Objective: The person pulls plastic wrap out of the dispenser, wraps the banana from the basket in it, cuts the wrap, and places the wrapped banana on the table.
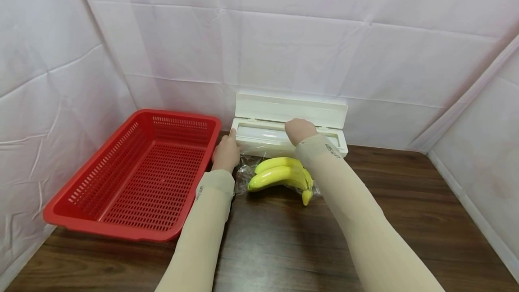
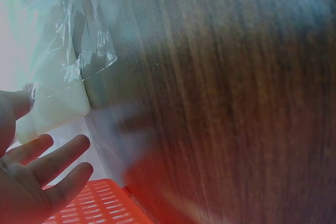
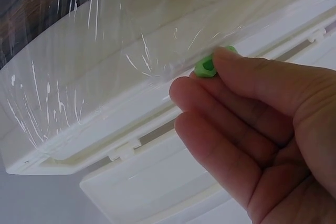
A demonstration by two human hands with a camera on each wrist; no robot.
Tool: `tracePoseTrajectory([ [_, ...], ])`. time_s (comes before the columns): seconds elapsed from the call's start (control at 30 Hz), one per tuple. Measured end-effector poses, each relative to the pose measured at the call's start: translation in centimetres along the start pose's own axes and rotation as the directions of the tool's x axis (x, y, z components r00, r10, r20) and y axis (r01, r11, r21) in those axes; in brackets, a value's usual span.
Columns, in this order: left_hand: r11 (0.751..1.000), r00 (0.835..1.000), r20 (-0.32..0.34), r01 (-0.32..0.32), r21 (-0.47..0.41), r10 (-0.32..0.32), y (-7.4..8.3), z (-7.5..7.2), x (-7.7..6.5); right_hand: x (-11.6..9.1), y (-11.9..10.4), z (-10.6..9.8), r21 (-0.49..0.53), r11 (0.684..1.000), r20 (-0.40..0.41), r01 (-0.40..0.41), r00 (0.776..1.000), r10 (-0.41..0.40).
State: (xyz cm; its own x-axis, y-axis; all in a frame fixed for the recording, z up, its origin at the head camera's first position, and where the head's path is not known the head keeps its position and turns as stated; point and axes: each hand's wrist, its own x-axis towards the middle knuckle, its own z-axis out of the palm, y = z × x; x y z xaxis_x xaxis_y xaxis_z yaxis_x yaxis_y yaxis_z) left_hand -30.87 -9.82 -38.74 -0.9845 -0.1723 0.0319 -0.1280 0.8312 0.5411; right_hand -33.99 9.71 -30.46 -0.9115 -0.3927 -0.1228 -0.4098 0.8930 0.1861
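A white cling film dispenser [image 1: 259, 145] stands against the back wall with its lid [image 1: 279, 107] up and a film roll inside. My left hand [image 1: 226, 151] grips its left end, thumb at the front and the other fingers spread past the end. My right hand [image 1: 299, 130] is over the middle of the box. In the right wrist view, its thumb and forefinger pinch a small green slide cutter [image 3: 206, 67] at the box's edge; the head view hides this piece. Clear film [image 3: 52, 95] drapes over the front of the dispenser. Yellow bananas [image 1: 279, 177] lie on film in front.
A red perforated basket [image 1: 113, 231] stands to the left, close by my left forearm. Dark wood-grain table [image 1: 284, 247] lies beneath everything. White cloth walls [image 1: 300, 53] enclose the back and both sides.
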Motion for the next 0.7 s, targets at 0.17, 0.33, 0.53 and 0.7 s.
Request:
tracePoseTrajectory([
  [0.17, 1.0, 1.0, 0.0, -0.001, 0.006, 0.001, 0.12, 0.02, -0.06, -0.06, 0.28, 0.05, 0.001, 1.0, 0.009, -0.001, 1.0, 0.001],
  [0.33, 1.0, 1.0, 0.003, -0.003, 0.008, 0.003, 0.16, -0.01, -0.1, 0.2, 0.61, 0.36, -0.009, 1.0, 0.006, -0.007, 1.0, 0.007],
  [0.53, 1.0, 1.0, 0.003, 0.001, 0.009, -0.001, 0.13, -0.03, -0.09, 0.13, 0.88, 0.52, 0.0, 1.0, 0.0, 0.002, 1.0, -0.002],
  [0.7, 1.0, 1.0, 0.003, -0.001, 0.012, 0.001, 0.12, -0.01, -0.06, -0.07, 0.92, 0.43, 0.003, 1.0, -0.008, -0.002, 1.0, 0.002],
])
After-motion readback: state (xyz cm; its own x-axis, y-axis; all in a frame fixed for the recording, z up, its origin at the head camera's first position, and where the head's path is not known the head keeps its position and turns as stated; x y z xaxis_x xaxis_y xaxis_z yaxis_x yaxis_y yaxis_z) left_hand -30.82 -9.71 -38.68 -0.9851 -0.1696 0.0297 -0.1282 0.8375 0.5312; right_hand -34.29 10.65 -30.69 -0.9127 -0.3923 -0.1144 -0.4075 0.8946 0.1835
